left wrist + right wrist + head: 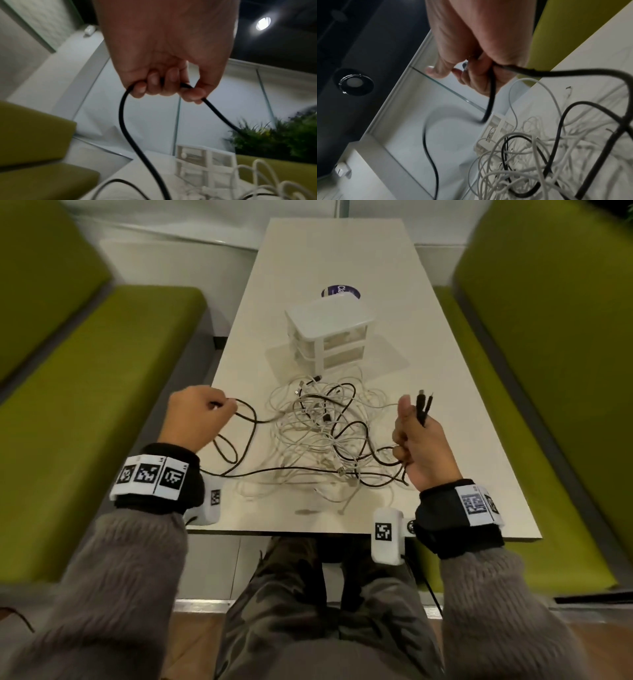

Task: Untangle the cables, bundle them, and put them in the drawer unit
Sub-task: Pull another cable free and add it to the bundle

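A tangle of white cables (308,433) and black cable lies on the pale table (462,440) in front of the white drawer unit (330,337). My left hand (198,416) hovers at the table's left edge, fingers curled round a black cable (126,135) that loops down to the heap. My right hand (421,440) is raised at the right, fist gripping the black cable's two plug ends (424,405), which stick up past the thumb. In the right wrist view the black cable (565,73) runs from the fist (479,70) over the white cables (513,162).
Green bench seats (102,392) flank the table on both sides. A round dark blue sticker (340,291) lies behind the drawer unit. The drawer unit (202,165) shows its closed drawer fronts. Plants (283,135) stand beyond the far bench.
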### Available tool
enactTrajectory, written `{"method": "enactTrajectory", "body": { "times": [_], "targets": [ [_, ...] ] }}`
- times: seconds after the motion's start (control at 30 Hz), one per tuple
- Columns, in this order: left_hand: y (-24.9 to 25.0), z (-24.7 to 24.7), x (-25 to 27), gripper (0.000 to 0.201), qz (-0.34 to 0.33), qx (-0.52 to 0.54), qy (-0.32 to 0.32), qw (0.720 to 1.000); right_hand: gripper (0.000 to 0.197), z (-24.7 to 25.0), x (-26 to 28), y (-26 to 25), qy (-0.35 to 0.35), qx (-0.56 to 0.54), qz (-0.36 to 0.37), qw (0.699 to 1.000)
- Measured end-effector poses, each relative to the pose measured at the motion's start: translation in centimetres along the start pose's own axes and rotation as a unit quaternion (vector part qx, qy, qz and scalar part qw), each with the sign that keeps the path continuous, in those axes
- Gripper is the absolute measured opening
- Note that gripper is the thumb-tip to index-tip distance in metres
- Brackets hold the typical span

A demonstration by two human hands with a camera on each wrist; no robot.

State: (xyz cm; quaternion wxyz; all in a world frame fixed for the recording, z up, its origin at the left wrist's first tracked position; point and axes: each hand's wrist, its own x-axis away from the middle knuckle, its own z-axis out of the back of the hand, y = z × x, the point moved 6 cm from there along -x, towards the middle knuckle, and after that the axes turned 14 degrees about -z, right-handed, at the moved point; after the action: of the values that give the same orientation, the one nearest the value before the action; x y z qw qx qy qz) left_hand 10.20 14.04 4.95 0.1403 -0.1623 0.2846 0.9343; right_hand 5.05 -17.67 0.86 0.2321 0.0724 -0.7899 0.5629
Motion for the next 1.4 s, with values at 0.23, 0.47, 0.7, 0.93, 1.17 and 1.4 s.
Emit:
{"method": "enactTrajectory", "body": {
  "times": [0.23, 0.47, 0.7, 0.93, 1.17, 1.4],
  "targets": [
    [-0.6, -2.9, 0.0, 0.027, 0.068, -0.178, -0.118, 0.975, 0.044, -0.4, 0.2, -0.1, -0.014, -0.08, -0.045, 0.996],
    [13.9, -10.6, 1.0, 0.071, -0.187, 0.114, -0.247, 0.944, 0.05, -2.9, 1.2, -1.2, -0.05, -0.105, -0.009, 0.993],
    [16.7, -13.7, 2.7, 0.018, -0.132, 0.353, -0.292, 0.879, 0.05, -2.3, 2.2, -3.9, -0.1, -0.182, 0.038, 0.977],
    [12.2, -11.9, -0.1, 0.019, -0.186, 0.176, -0.266, 0.929, 0.052, -0.3, 2.8, -6.1, -0.08, -0.186, 0.085, 0.976],
    [11.8, -12.0, -1.3, 0.004, -0.215, 0.131, -0.27, 0.929, 0.051, 2.0, 2.7, -9.0, -0.042, -0.204, 0.137, 0.968],
    [11.9, -11.2, -3.1, 0.008, -0.215, 0.141, -0.275, 0.926, 0.051, 4.6, 3.8, -13.2, -0.014, -0.224, 0.21, 0.952]
  ]
}}
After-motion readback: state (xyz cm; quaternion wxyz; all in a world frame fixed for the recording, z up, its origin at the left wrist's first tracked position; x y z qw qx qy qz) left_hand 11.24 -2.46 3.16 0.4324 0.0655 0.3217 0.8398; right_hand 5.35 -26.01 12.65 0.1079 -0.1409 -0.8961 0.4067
